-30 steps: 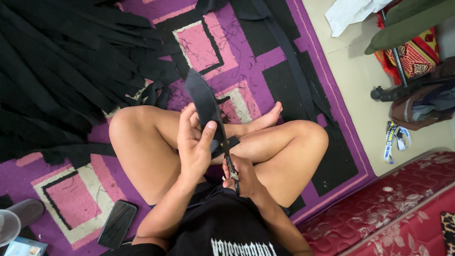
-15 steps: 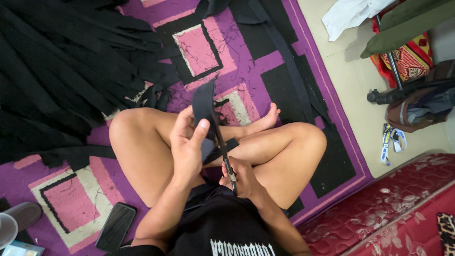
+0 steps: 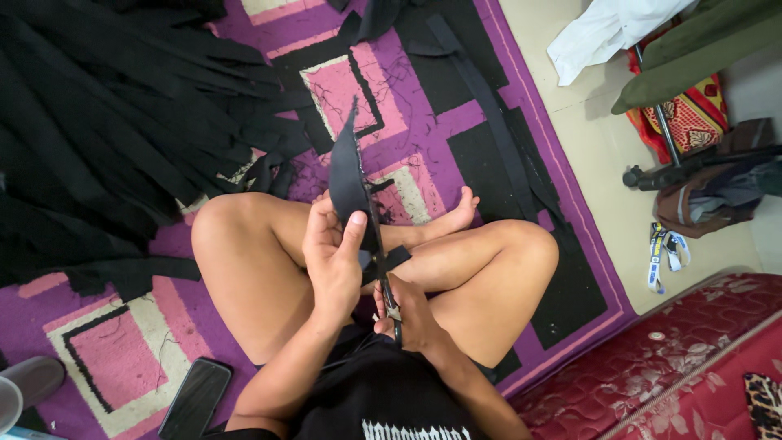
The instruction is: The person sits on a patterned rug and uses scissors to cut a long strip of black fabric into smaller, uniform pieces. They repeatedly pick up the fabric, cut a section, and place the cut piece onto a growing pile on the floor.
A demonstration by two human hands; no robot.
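Seated cross-legged on purple patterned rug (image 3: 423, 106). Left hand (image 3: 332, 261) pinches black fabric strip (image 3: 346, 175) upright, thumb pressed on its face; grip tight. Right hand (image 3: 407, 314) closed around scissors (image 3: 384, 273), blades into strip's lower edge. Since a second ago the strip stands taller and turns edge-on, the scissors further up it: cut appears to be advancing lengthwise. Heap of cut strips (image 3: 106, 130) lies left; phone (image 3: 194, 399) by the knee.

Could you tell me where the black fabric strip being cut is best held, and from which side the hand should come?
Grip the black fabric strip on its lower part, beside the cut, coming from the left as the left hand does. The scissors in the right hand run up its right edge, and the strip stands upright, so a low pinch probably keeps it taut.
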